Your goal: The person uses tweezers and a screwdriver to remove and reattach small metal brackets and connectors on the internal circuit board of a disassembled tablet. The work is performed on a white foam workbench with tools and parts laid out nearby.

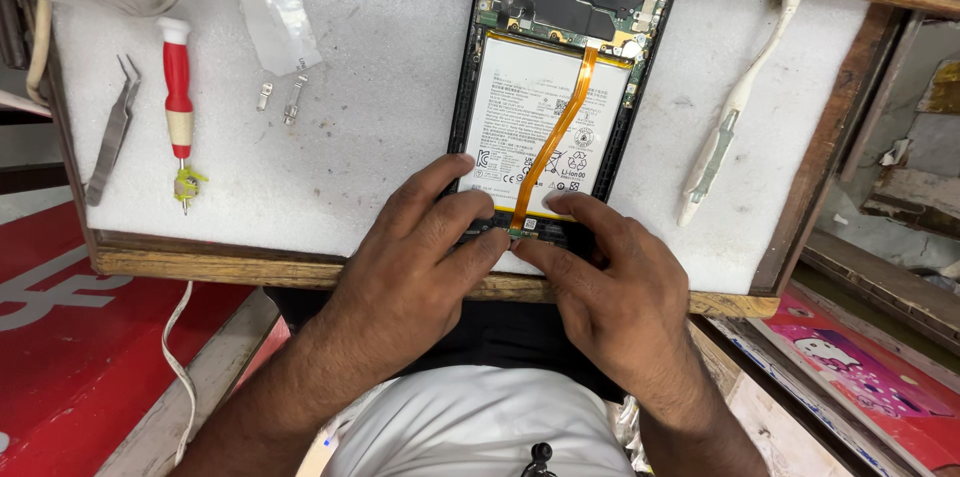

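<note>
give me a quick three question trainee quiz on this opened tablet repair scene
1. True or false: both hands press at the lower end of the orange flex cable.
2. Which tool lies right of the opened tablet? A tweezers B white-handled tool C screwdriver
3. Fill in: the red-and-white screwdriver lies beside the metal ____.

Key: 1 true; 2 B, the white-handled tool; 3 tweezers.

Opened tablet (560, 87) on foam mat (380, 117), screwdriver (178, 97) left (tweezers (113, 127) beyond), brush (735, 107) right
</note>
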